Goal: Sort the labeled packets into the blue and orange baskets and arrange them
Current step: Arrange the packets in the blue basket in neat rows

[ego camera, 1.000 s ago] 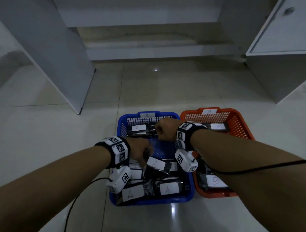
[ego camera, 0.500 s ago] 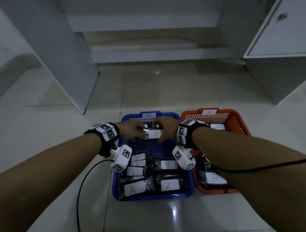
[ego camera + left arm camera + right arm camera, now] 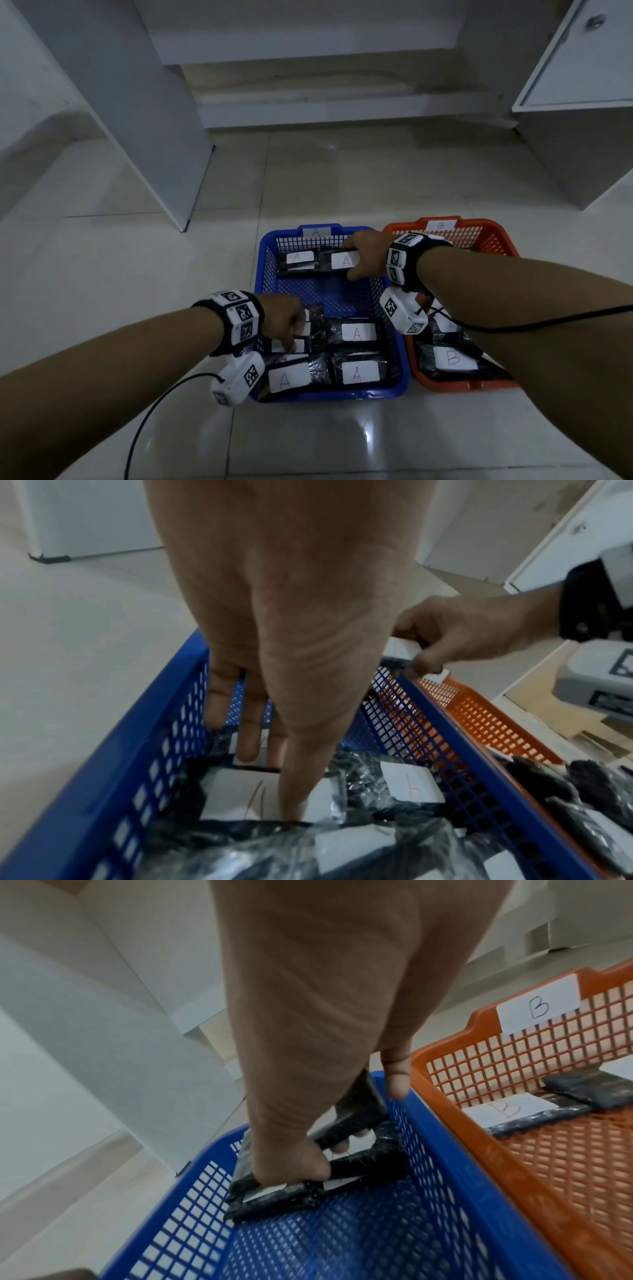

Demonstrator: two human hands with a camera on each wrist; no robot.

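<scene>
Blue plastic mesh forms the basket (image 3: pixel 263 270) marked A; the orange basket (image 3: pixel 493 236) marked B stands touching it on the right. Right hand (image 3: pixel 364 255) pinches an A-labelled packet (image 3: pixel 342 260) by its short end at the far wall, beside another A packet (image 3: pixel 298 262). Left hand (image 3: pixel 282 317) reaches among the near A packets (image 3: pixel 358 334), fingers (image 3: pixel 248 739) fairly straight and touching a label; whether it grips anything cannot be told. Dark crinkled film wrapping suggests light, soft, somewhat slippery packets, best held across the edges rather than by the paper label. B packets (image 3: pixel 452 359) lie in the orange basket. Both baskets sit on glossy pale floor tiles (image 3: pixel 308 431) between white cabinet panels (image 3: pixel 144 113).
</scene>
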